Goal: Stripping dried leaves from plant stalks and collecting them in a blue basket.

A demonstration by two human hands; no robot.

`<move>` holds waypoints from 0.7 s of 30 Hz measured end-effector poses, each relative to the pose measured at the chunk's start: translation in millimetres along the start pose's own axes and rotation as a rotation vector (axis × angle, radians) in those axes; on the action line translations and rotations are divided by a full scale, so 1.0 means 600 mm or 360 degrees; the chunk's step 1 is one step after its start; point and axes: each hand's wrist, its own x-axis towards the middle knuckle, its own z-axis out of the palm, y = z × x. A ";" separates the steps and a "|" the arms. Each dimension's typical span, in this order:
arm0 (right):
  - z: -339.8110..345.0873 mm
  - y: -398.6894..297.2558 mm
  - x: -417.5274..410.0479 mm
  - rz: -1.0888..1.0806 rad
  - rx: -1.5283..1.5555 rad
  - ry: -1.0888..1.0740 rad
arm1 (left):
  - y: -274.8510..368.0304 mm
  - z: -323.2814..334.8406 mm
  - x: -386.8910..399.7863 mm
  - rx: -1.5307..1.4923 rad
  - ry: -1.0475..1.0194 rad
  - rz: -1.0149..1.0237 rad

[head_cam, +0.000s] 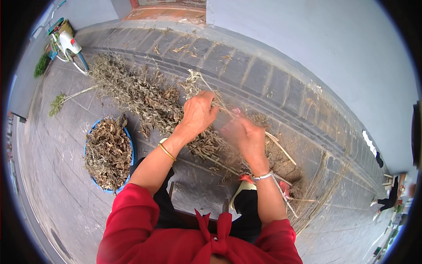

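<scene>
My left hand (200, 114) is closed around the thin stems of a dried plant (193, 78), whose leafy tip sticks out beyond the fingers. My right hand (247, 135), partly blurred, is at the same stems, lower down; its fingers are too blurred to tell their grip. Beneath and beside both hands lies a long heap of dried leafy plants (138, 89). To the left of my legs stands a blue basin (133, 153) heaped with dry, crumbled leaves (107, 151). Bare stalks (280, 148) lie under and beyond my right hand.
A low brick step (237, 66) runs along the wall. Bare stalks (316, 194) are piled at the right. A bicycle (71, 43) stands at the upper left, near a small leafy sprig (57, 104) on the paving. A person (389, 198) sits far right.
</scene>
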 end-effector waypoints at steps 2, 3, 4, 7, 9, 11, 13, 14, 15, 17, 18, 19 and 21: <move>0.005 -0.002 0.003 -0.0001 -0.0020 0.0013 | -0.006 0.007 0.001 0.0017 0.0036 -0.0030; 0.006 -0.003 0.005 0.0000 -0.0037 0.0028 | -0.008 0.010 0.002 -0.0007 0.0044 -0.0057; 0.008 0.004 0.005 -0.0003 -0.0039 0.0030 | -0.011 0.013 0.003 -0.0033 0.0051 -0.0084; 0.011 0.017 0.005 -0.0060 -0.0060 0.0053 | -0.022 0.020 0.006 -0.0022 0.0006 -0.0087; 0.002 0.007 0.001 -0.0097 -0.0156 0.0061 | -0.046 0.012 0.015 0.0170 0.0025 -0.0196; -0.012 -0.007 -0.009 0.0003 -0.0073 0.0106 | -0.094 -0.028 0.031 0.0378 0.0203 -0.0293; -0.033 0.004 -0.013 0.0117 -0.0027 0.0180 | -0.118 -0.054 0.034 0.0285 0.0305 -0.0271; -0.047 0.015 -0.016 0.0211 -0.0118 0.0104 | -0.107 -0.055 0.034 0.0243 0.0231 -0.0225; -0.055 0.025 -0.019 0.0301 -0.0194 0.0010 | -0.095 -0.059 0.031 0.0218 0.0164 -0.0192; -0.063 0.033 -0.023 0.0326 -0.0176 0.0028 | -0.074 -0.057 0.036 0.0083 0.0167 -0.0102; -0.063 0.032 -0.019 0.0329 -0.0124 -0.0006 | -0.073 -0.063 0.037 -0.0028 0.0180 -0.0009; -0.061 0.029 -0.015 0.0332 -0.0074 -0.0039 | -0.083 -0.064 0.038 -0.0015 0.0183 -0.0015; -0.056 0.017 -0.012 0.0356 0.0007 -0.0086 | -0.100 -0.062 0.044 -0.0260 0.0130 0.0138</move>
